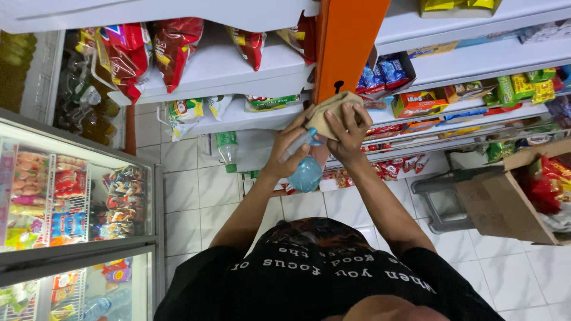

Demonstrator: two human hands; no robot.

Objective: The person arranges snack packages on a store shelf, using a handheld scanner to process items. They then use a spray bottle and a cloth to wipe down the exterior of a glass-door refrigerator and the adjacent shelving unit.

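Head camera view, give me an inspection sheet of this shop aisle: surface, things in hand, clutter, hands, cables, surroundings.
Surface: white tiled floor; no worktop seen.
Job's things: blue spray bottle and tan cloth, both held up in front of the orange shelf post.
Clutter: open cardboard box with red packets by the shelves; grey step stool beside it.
Grippers: left hand grips the spray bottle by its neck; right hand holds the cloth.
Cables: nothing seen.
Surroundings: white shelves with snack bags and small packets; glass-topped freezer of wrapped ices to one side.
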